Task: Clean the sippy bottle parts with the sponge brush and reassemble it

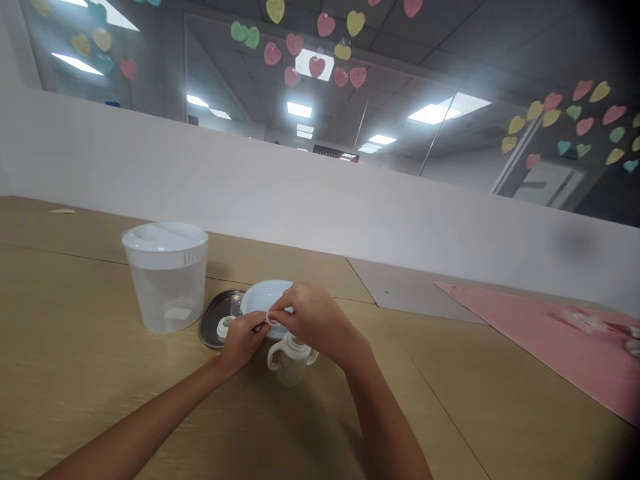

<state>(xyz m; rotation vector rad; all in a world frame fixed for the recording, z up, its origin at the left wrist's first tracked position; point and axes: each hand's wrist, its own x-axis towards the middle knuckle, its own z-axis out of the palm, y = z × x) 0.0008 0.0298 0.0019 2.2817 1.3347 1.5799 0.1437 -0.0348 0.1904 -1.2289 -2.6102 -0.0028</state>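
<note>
Both hands meet in front of a white bowl [265, 291], pinching a small white ring [271, 320] between their fingertips. My left hand [243, 341] is closed on the ring's left side; a small dark bit shows by its fingers. My right hand [315, 320] comes from above and grips the ring's upper right. Just below stands a clear baby bottle [291, 369] with two white handles, upright on the table, its top partly covered by my right hand. A metal tray [210, 320] lies left of the bowl, bearing a white bottle cap-like part [223, 327].
A lidded translucent bucket [169, 287] stands left of the tray. On the right lies a pink mat [530, 340] with a picture. A low white wall [320, 207] runs behind the wooden table [90, 373]; above it is glass with heart-shaped notes.
</note>
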